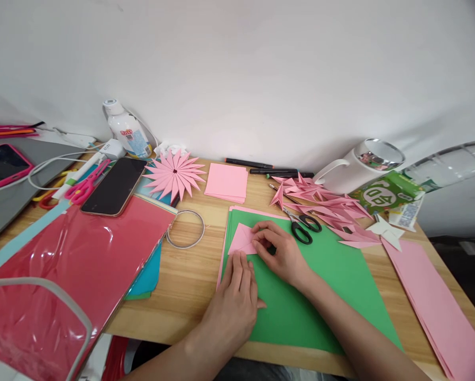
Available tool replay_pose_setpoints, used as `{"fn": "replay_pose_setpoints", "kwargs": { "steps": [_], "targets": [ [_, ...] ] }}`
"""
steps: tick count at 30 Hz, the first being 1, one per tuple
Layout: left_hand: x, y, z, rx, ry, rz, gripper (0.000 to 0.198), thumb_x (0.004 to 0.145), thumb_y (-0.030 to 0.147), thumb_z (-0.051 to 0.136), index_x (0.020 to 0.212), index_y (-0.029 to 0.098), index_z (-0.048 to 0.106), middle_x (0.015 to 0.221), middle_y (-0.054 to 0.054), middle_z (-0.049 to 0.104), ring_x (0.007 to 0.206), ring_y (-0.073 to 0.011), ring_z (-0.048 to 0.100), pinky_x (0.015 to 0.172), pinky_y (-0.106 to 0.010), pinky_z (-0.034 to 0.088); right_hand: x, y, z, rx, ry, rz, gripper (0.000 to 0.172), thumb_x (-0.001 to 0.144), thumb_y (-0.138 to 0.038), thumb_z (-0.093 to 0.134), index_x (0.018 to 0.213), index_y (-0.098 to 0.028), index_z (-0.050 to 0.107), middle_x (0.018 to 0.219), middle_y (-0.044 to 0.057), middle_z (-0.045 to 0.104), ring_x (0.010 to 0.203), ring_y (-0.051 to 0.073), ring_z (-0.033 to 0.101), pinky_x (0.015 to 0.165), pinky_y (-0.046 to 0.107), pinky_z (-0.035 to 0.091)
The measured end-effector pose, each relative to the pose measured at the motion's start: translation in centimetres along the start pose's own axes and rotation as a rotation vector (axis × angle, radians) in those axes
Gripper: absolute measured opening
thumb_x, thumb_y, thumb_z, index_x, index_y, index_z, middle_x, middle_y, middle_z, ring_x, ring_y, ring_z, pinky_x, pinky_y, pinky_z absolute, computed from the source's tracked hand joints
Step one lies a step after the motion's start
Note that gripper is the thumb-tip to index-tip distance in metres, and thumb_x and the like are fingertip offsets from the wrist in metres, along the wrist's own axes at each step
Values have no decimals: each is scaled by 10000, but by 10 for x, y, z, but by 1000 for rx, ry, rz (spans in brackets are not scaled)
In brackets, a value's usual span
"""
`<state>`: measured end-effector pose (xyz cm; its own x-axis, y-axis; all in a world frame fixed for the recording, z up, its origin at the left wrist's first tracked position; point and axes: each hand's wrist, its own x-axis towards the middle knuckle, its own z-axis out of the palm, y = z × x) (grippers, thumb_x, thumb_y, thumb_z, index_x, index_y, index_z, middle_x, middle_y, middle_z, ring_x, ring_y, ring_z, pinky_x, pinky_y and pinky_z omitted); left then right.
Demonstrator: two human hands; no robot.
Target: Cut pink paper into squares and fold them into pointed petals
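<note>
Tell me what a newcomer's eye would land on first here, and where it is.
Probably the spiky pink paper star, near the wall, left of the stacked pink squares. Next, the large green sheet in front of the person, where the left hand and right hand touch a folded pink paper. The glossy red pack stands out at left.

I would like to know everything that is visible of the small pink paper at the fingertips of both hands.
The small pink paper looks thin and matte, and is folded, with slanting crease or edge lines across it. It lies on the green sheet, near that sheet's left edge. Its left side slants. The left hand's fingertips touch its lower edge; the right hand's fingers are at its right side, hiding its full outline.
</note>
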<state>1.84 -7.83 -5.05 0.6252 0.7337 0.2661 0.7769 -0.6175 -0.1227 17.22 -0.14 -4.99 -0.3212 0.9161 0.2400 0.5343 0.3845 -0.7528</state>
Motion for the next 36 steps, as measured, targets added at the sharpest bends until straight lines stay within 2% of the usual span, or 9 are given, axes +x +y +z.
{"fn": "replay_pose_setpoints", "kwargs": {
  "steps": [3,7,10,13,17,22,31,36],
  "targets": [
    [-2,0,2,-28,28,-16,563,860,432,523,1136,-57,563,1202,-272,571,1192,-360,491,992,-474,401,0,0,0,2,0,-1,113,841,-144,490,743,-179,533,946,90,572,665,125,554,567,253,489],
    [-4,-14,0,-204,155,-39,280,903,205,463,1068,8,575,1127,-218,612,1136,-288,538,933,-410,467,0,1,0,1,-1,-5,105,848,-163,493,763,-185,548,947,90,579,727,149,580,585,265,499],
    [-1,-34,-5,-509,235,-230,175,899,102,430,1010,93,564,991,-124,630,947,-190,594,814,-328,519,0,2,-1,-1,-4,-12,102,847,-169,496,765,-187,553,950,94,582,754,162,590,593,273,503],
    [4,-51,-7,-647,289,-380,150,878,101,468,992,150,551,832,-46,617,789,-159,586,681,-288,518,0,2,-1,-2,-4,-11,102,844,-166,495,761,-185,552,951,97,580,742,159,587,575,264,495],
    [11,-60,0,-740,227,-459,283,830,47,499,1075,186,518,783,2,599,744,-147,578,682,-293,503,0,2,-1,-4,-6,-6,99,838,-167,498,758,-186,553,954,89,582,684,139,568,568,262,491],
    [15,-62,5,-779,135,-429,454,781,-14,532,1176,197,462,799,7,576,748,-146,570,675,-286,499,0,4,-1,9,-16,-9,91,831,-154,502,758,-183,549,962,85,578,672,129,560,590,263,493],
    [26,-60,3,-728,43,-470,452,797,-34,386,1203,161,428,780,-17,571,712,-149,566,652,-290,498,0,5,-2,22,-31,-17,86,827,-140,500,774,-183,552,979,88,569,695,129,565,600,262,497],
    [32,-61,2,-657,-34,-508,381,744,-21,430,1080,156,464,718,-26,585,673,-179,568,591,-287,461,0,4,-3,37,-34,-7,87,824,-135,499,774,-182,553,972,83,569,667,119,551,599,260,493]
  ]
}}
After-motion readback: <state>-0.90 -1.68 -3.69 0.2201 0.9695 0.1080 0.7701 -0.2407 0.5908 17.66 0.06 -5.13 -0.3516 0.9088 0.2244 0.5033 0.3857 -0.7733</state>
